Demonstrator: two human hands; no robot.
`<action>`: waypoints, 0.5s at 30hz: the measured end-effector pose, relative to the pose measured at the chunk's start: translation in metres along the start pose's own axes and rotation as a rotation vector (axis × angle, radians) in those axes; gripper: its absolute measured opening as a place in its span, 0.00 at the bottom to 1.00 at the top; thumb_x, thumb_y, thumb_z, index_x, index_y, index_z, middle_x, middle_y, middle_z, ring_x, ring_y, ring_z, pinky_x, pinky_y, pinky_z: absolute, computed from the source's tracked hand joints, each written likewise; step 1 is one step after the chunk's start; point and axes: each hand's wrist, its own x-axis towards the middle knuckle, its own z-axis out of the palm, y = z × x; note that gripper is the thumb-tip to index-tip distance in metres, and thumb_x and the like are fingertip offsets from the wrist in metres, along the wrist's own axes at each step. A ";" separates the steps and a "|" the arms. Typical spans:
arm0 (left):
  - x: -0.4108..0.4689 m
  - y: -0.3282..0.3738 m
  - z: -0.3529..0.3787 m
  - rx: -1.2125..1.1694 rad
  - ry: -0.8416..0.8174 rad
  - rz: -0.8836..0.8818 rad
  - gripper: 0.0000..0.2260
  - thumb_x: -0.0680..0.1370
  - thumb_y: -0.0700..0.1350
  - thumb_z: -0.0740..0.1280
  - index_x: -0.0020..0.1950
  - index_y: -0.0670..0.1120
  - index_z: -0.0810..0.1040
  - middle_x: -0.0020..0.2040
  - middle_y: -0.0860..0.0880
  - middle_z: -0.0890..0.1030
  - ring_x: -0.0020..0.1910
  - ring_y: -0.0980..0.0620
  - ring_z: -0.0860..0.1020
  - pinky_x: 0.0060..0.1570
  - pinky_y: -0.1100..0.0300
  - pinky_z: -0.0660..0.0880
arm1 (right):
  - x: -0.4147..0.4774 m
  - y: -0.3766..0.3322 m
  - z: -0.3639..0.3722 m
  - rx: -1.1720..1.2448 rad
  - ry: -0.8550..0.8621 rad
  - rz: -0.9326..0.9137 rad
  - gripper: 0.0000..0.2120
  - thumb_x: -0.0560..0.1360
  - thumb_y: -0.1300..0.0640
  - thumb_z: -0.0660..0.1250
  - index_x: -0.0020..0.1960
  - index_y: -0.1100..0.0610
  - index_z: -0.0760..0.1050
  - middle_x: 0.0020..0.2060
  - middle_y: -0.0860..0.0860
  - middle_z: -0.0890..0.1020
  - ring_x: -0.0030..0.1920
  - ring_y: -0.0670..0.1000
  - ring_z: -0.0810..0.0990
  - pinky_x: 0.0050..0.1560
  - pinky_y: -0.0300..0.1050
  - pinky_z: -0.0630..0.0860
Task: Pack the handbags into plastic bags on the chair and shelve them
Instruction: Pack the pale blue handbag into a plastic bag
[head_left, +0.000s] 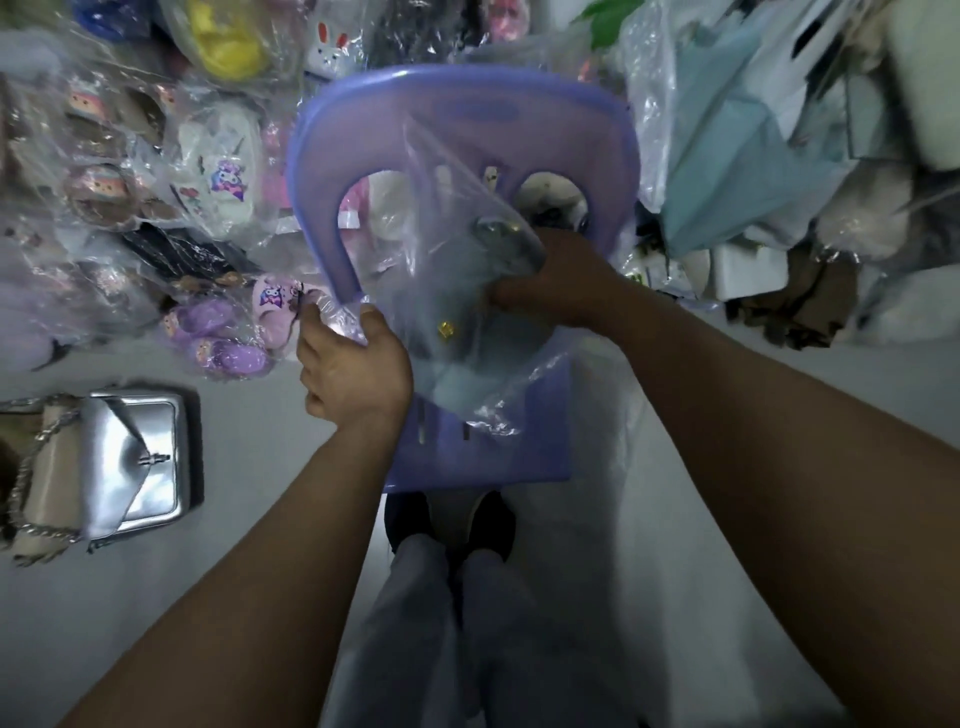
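Handbags (130, 457): two on floor (260, 519), one in plastic bag (483, 384), two hands (358, 364) gripping.

The plastic bag (467, 312) at centre frame was clear, glossy and crinkled. The chair (363, 119) behind it was smooth lilac plastic. At lower left, the silver handbag (135, 462) had a shiny metallic finish, and its chain (23, 473) looked like metal.

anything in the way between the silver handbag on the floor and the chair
Nothing visible on the floor between the silver handbag and the chair. The plastic bag hangs over the seat, though, gripped by the left hand and right hand.
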 end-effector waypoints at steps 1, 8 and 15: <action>-0.008 0.007 -0.009 -0.026 -0.026 -0.062 0.28 0.80 0.59 0.60 0.79 0.51 0.60 0.77 0.47 0.65 0.74 0.42 0.65 0.72 0.44 0.57 | -0.014 -0.003 -0.013 0.124 0.029 0.038 0.27 0.64 0.47 0.80 0.60 0.55 0.82 0.53 0.52 0.86 0.56 0.51 0.83 0.59 0.52 0.80; -0.073 0.102 -0.092 -0.436 -0.342 -0.039 0.38 0.73 0.77 0.54 0.75 0.54 0.68 0.72 0.50 0.73 0.70 0.46 0.71 0.73 0.45 0.63 | -0.115 -0.050 -0.126 0.735 0.176 0.174 0.23 0.63 0.49 0.81 0.54 0.58 0.84 0.49 0.55 0.87 0.51 0.55 0.86 0.56 0.51 0.81; -0.152 0.274 -0.150 -0.619 -0.624 0.228 0.39 0.63 0.83 0.58 0.65 0.61 0.78 0.64 0.56 0.80 0.64 0.50 0.78 0.67 0.43 0.71 | -0.251 -0.138 -0.279 0.922 0.245 0.028 0.25 0.72 0.51 0.74 0.65 0.62 0.78 0.58 0.61 0.84 0.59 0.62 0.83 0.63 0.58 0.78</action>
